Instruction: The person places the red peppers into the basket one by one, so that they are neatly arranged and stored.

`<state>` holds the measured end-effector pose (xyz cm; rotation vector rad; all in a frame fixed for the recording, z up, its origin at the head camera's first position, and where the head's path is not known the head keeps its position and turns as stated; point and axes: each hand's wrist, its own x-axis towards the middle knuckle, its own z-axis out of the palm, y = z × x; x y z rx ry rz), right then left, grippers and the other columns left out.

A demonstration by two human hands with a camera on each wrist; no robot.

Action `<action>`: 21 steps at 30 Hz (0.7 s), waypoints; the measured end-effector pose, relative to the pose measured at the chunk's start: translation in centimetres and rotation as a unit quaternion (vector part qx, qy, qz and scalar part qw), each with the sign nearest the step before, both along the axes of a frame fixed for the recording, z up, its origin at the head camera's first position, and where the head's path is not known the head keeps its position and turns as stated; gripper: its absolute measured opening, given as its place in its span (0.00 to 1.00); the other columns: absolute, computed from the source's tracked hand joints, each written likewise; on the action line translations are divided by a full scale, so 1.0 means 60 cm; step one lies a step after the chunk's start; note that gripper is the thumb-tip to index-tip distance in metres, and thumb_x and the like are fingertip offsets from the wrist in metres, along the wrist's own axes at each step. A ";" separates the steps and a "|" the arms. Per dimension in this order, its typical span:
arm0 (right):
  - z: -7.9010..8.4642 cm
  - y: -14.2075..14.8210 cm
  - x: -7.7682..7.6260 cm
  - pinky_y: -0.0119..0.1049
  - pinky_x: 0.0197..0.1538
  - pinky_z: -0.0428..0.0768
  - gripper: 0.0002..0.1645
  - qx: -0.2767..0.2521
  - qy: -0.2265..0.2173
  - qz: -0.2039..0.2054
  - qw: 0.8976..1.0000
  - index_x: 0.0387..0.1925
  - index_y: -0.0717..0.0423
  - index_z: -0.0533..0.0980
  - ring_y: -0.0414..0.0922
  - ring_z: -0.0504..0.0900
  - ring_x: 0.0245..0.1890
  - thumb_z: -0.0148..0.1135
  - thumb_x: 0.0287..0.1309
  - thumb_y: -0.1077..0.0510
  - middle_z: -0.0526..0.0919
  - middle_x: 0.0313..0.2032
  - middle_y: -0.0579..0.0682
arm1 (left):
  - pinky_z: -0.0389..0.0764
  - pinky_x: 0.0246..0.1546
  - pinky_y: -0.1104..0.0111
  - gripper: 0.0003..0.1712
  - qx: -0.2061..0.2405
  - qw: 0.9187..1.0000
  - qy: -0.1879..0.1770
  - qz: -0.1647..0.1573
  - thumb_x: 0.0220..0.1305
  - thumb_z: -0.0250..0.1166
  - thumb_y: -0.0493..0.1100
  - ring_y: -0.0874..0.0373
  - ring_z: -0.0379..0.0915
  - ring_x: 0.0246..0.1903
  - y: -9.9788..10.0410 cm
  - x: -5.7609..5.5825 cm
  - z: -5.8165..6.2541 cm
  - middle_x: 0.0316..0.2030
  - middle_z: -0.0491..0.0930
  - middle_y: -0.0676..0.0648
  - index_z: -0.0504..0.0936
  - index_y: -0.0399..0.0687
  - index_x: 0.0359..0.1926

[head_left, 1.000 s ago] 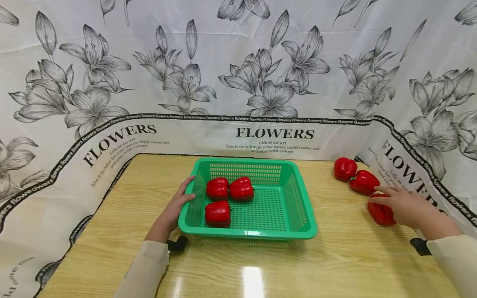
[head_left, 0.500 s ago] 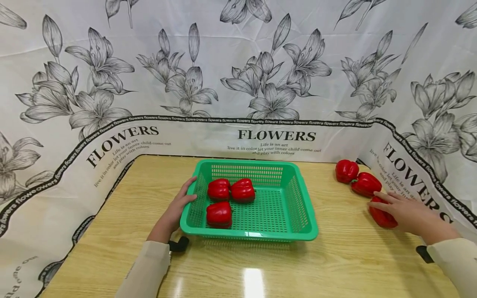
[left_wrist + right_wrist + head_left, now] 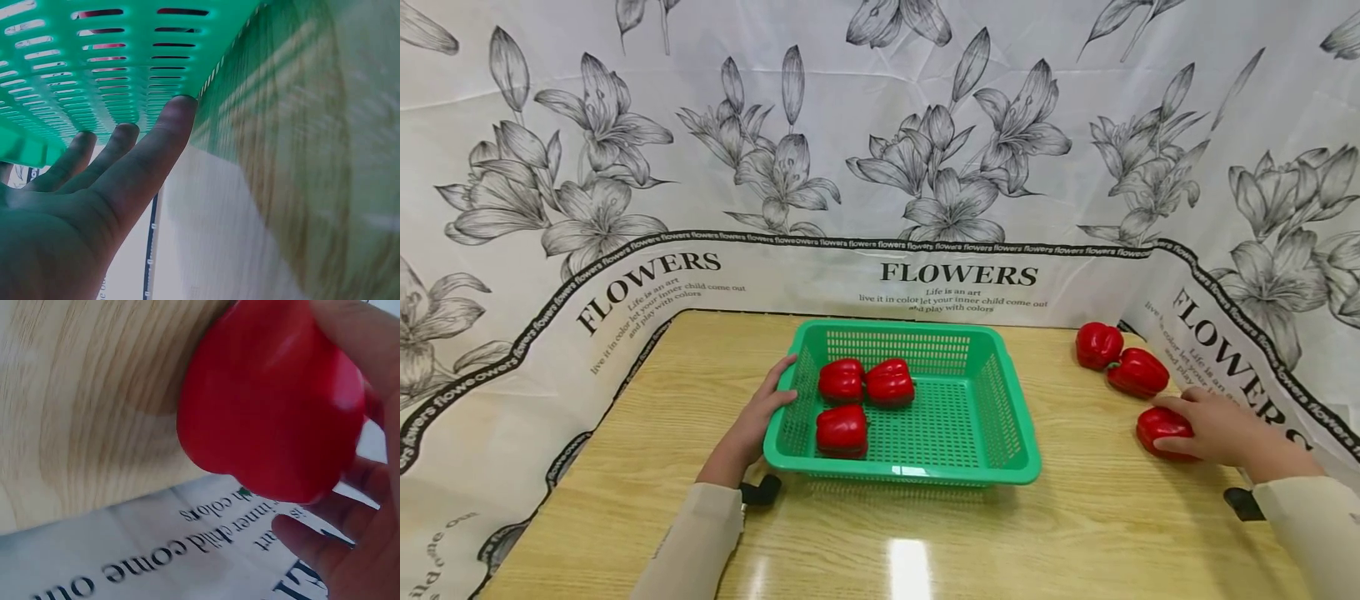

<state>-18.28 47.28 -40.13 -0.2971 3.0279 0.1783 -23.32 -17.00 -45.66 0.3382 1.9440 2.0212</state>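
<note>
A green plastic basket (image 3: 917, 473) stands on the table, with several red bell peppers reduced to a group of three in its left half, one of them a bell pepper (image 3: 841, 431) at the near side. My left hand (image 3: 751, 425) holds the basket's left rim, thumb over the edge. In the left wrist view its fingers (image 3: 147, 147) reach along the slotted outer wall. To the right of the basket, my right hand (image 3: 1221, 427) grips another red bell pepper (image 3: 1161, 429) at the table. The right wrist view shows the thumb (image 3: 359, 334) along one side of this bell pepper (image 3: 269, 406), other fingers partly behind it.
Two more red bell peppers lie together at the back right, one bell pepper (image 3: 1099, 345) behind the other bell pepper (image 3: 1138, 372). Flower-printed cloth (image 3: 955, 287) encloses the wooden table (image 3: 850, 542) at the back and both sides.
The right hand's fingers have shifted on the bell pepper, and that bell pepper has turned and moved slightly left. The left hand and basket keep their places.
</note>
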 end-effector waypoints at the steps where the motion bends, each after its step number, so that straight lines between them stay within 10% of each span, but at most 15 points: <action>1: -0.002 0.002 0.000 0.58 0.37 0.72 0.50 -0.010 -0.005 -0.009 1.000 0.53 0.57 0.71 0.62 0.74 0.37 0.62 0.35 0.26 0.70 0.43 0.69 | 0.75 0.46 0.54 0.31 -0.001 1.000 -0.001 -0.002 0.69 0.44 0.46 0.37 0.56 0.61 0.002 0.002 0.004 0.70 0.40 0.50 0.46 0.78 0.67; 10: -0.005 -0.008 -0.003 0.59 0.38 0.71 0.51 -0.068 -0.050 -0.048 0.995 0.53 0.63 0.70 0.65 0.72 0.41 0.70 0.30 0.35 0.69 0.47 0.72 | 0.75 0.47 0.55 0.31 -0.004 1.000 -0.014 -0.009 0.70 0.43 0.43 0.37 0.54 0.62 0.011 0.016 0.031 0.69 0.42 0.48 0.44 0.71 0.69; 21: -0.006 -0.047 -0.011 0.55 0.38 0.72 0.47 -0.111 -0.013 -0.029 0.993 0.51 0.63 0.71 0.62 0.73 0.39 0.68 0.35 0.34 0.67 0.46 0.72 | 0.75 0.46 0.54 0.31 -0.002 1.000 -0.008 0.004 0.70 0.43 0.45 0.37 0.55 0.62 0.001 0.002 0.008 0.70 0.39 0.49 0.45 0.76 0.67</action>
